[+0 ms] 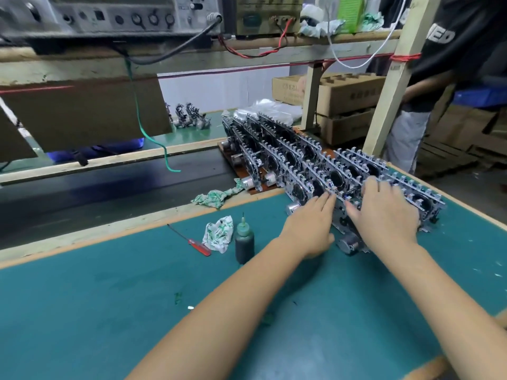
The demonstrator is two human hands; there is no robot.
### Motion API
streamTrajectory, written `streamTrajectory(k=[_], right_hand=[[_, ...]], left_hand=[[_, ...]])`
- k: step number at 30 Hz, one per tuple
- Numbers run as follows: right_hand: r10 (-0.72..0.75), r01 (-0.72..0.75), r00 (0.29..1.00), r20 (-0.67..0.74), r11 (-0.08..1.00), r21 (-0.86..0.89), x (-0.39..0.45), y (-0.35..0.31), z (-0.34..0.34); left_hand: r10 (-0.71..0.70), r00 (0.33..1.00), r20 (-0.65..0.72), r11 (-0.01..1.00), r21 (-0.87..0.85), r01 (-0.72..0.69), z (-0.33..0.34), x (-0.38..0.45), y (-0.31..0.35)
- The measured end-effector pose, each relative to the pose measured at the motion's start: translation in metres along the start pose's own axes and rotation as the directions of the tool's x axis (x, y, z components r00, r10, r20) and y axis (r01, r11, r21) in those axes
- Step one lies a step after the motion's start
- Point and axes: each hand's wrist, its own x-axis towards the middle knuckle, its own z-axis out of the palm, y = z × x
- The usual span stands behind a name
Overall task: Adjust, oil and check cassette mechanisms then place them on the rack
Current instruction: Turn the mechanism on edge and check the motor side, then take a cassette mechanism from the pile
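Several rows of metal cassette mechanisms (290, 157) stand upright on a brown board rack (223, 146) and on the green mat to its right. The nearest mechanism (343, 226), with its round motor (351, 244) facing me, stands at the front of one row. My left hand (310, 226) touches its left side with straight fingers, the thumb low near the motor. My right hand (384, 212) lies over its top and right side with fingers spread and blurred. A dark oil bottle (244, 242) with a needle tip stands left of my left hand.
A red-handled screwdriver (192, 242) and a crumpled rag (218, 237) lie by the bottle; another rag (216, 197) is at the mat's edge. A dark conveyor belt (109, 187) runs behind. Test instruments (123, 15) sit on a shelf. A person (439, 78) stands by cardboard boxes (345, 97).
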Motion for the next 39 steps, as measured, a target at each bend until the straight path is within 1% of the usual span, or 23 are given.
streamTrajectory(k=[1,3,4,6,8,9,11,12,14,16,18,20,22,24,26,28,29,31,33,35,37,38,39], right_hand=[[-0.036,0.038,0.998,-0.041,0.999,0.036,-0.003,-0.008,-0.01],[-0.112,0.148,0.979,-0.172,0.966,0.214,-0.017,-0.029,-0.033],[-0.124,0.186,0.969,-0.212,0.934,0.304,-0.028,-0.042,-0.044],[-0.171,0.258,0.959,-0.225,0.855,0.45,-0.054,-0.073,-0.065],[-0.293,0.363,0.932,-0.216,0.743,0.562,-0.082,-0.107,-0.078],[-0.368,0.412,0.907,-0.203,0.687,0.598,-0.093,-0.123,-0.08],[-0.529,0.486,0.835,-0.149,0.586,0.648,-0.113,-0.157,-0.081],[-0.62,0.517,0.778,-0.1,0.542,0.663,-0.122,-0.175,-0.08],[-0.771,0.553,0.636,-0.018,0.439,0.708,-0.139,-0.211,-0.077],[-0.845,0.56,0.535,-0.022,0.335,0.758,-0.154,-0.248,-0.077],[-0.894,0.541,0.448,-0.006,0.265,0.798,-0.171,-0.282,-0.081],[-0.922,0.508,0.387,-0.03,0.186,0.841,-0.188,-0.311,-0.083],[-0.922,0.462,0.379,-0.075,0.119,0.879,-0.204,-0.336,-0.086],[-0.922,0.373,0.385,-0.044,0.112,0.921,-0.216,-0.359,-0.089],[-0.935,0.279,0.349,0.063,0.168,0.945,-0.221,-0.378,-0.089],[-0.946,0.195,0.287,0.154,0.215,0.957,-0.223,-0.392,-0.087],[-0.946,0.136,0.264,0.187,0.228,0.964,-0.223,-0.396,-0.086],[-0.942,-0.012,0.248,0.227,0.231,0.973,-0.224,-0.398,-0.084],[-0.937,-0.159,0.255,0.238,0.202,0.966,-0.224,-0.394,-0.084],[-0.935,-0.277,0.264,0.238,0.163,0.947,-0.221,-0.381,-0.083],[-0.93,-0.278,0.3,0.211,0.126,0.952,-0.213,-0.359,-0.083],[-0.925,-0.239,0.327,0.194,0.117,0.964,-0.206,-0.345,-0.082],[-0.918,-0.202,0.356,0.178,0.111,0.973,-0.197,-0.33,-0.082]], left_hand=[[-0.032,0.999,-0.022,0.999,-0.028,0.031,-0.01,-0.008,0.001],[-0.082,0.989,-0.12,0.996,-0.057,0.075,-0.03,-0.034,-0.001],[-0.079,0.98,-0.182,0.996,-0.046,0.071,-0.04,-0.052,-0.005],[-0.042,0.965,-0.259,0.999,-0.012,0.04,-0.054,-0.098,-0.018],[-0.025,0.948,-0.316,0.998,0.048,0.042,-0.065,-0.152,-0.035],[-0.034,0.938,-0.345,0.994,0.086,0.068,-0.068,-0.179,-0.046],[-0.104,0.934,-0.343,0.977,0.141,0.16,-0.069,-0.232,-0.066],[-0.16,0.932,-0.325,0.962,0.16,0.221,-0.066,-0.256,-0.076],[-0.28,0.912,-0.299,0.918,0.195,0.346,-0.061,-0.304,-0.094],[-0.364,0.87,-0.333,0.857,0.245,0.453,-0.056,-0.351,-0.111],[-0.43,0.8,-0.418,0.778,0.279,0.563,-0.054,-0.397,-0.122],[-0.489,0.709,-0.509,0.702,0.253,0.666,-0.056,-0.439,-0.129],[-0.541,0.624,-0.564,0.643,0.201,0.739,-0.059,-0.477,-0.134],[-0.603,0.578,-0.55,0.602,0.162,0.782,-0.061,-0.506,-0.14],[-0.672,0.582,-0.459,0.576,0.171,0.8,-0.061,-0.524,-0.149],[-0.724,0.587,-0.362,0.551,0.208,0.808,-0.059,-0.533,-0.157],[-0.738,0.585,-0.336,0.541,0.225,0.811,-0.059,-0.533,-0.159],[-0.753,0.581,-0.309,0.533,0.23,0.814,-0.06,-0.533,-0.16],[-0.744,0.589,-0.314,0.564,0.177,0.807,-0.06,-0.532,-0.159],[-0.699,0.63,-0.339,0.646,0.08,0.759,-0.063,-0.526,-0.152],[-0.61,0.701,-0.369,0.738,0.059,0.672,-0.063,-0.514,-0.143],[-0.561,0.734,-0.383,0.778,0.06,0.625,-0.061,-0.505,-0.14],[-0.545,0.749,-0.376,0.796,0.046,0.603,-0.061,-0.493,-0.135]])
